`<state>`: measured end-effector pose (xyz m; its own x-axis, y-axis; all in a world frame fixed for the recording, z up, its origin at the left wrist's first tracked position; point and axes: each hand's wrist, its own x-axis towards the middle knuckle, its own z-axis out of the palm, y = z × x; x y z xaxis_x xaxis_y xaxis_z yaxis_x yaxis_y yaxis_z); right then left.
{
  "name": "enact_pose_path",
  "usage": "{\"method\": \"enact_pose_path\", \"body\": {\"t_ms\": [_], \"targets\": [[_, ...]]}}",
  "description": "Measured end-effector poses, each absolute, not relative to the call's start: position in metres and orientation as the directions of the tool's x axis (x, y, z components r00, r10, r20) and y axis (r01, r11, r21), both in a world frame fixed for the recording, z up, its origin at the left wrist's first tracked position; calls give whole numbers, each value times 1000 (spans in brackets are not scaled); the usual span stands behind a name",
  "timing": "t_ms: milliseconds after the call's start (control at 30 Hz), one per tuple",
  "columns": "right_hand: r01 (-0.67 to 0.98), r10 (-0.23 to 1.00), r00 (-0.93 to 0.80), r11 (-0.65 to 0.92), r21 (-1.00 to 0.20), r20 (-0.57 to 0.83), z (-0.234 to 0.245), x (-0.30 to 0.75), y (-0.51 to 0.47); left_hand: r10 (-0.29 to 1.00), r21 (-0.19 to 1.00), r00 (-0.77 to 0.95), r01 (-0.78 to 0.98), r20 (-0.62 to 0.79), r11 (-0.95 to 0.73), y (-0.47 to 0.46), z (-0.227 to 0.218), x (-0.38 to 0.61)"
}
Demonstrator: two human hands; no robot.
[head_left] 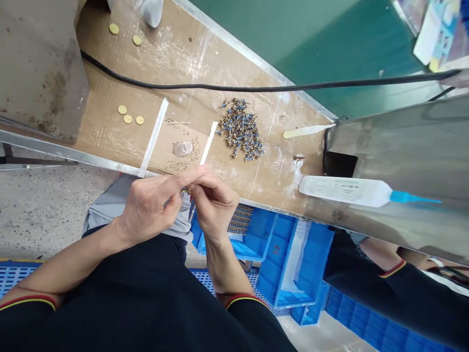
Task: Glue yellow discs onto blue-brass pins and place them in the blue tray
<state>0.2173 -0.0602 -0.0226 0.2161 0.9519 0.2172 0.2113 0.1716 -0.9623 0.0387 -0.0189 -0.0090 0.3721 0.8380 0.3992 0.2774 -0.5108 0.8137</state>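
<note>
My left hand [146, 210] and my right hand [214, 205] meet above the bench's near edge, fingertips pinching a tiny brass part [186, 190]. Most of that part is hidden by my fingers. Just beyond them lies a brown cardboard sheet [176, 151] with a round silvery disc [182, 148] and scattered fine bits on it. A heap of small blue-and-brass components [240, 129] sits to the right of the sheet. White tape strips [153, 138] lie across the bench, and several flat brass discs [127, 119] lie left of them.
A black cable [234, 89] crosses the bench. A white glue bottle with a blue nozzle [348, 191] rests on a steel box [403, 161]. Blue plastic crates [293, 264] stand below the bench edge. A co-worker's sleeved arm [366, 266] is at lower right.
</note>
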Motion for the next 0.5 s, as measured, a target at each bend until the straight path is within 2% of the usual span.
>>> {"method": "enact_pose_path", "body": {"t_ms": [100,200,300,400,500], "targets": [[244,944,239,169,-955,228,-31,218,-58,865,850,370,274,338,-449,-16,-9,40],[270,931,264,181,-946,254,-44,217,-60,920,930,358,260,157,-260,-12,-10,40],[384,922,230,209,-900,312,-57,215,-67,932,963,363,254,-2,-96,-11,-14,43],[508,915,188,221,-833,357,-65,218,-79,910,968,412,244,-54,-53,-12,-21,49],[508,880,268,217,-834,392,-67,229,-102,811,971,569,238,-136,-4,-14,-27,57]]}}
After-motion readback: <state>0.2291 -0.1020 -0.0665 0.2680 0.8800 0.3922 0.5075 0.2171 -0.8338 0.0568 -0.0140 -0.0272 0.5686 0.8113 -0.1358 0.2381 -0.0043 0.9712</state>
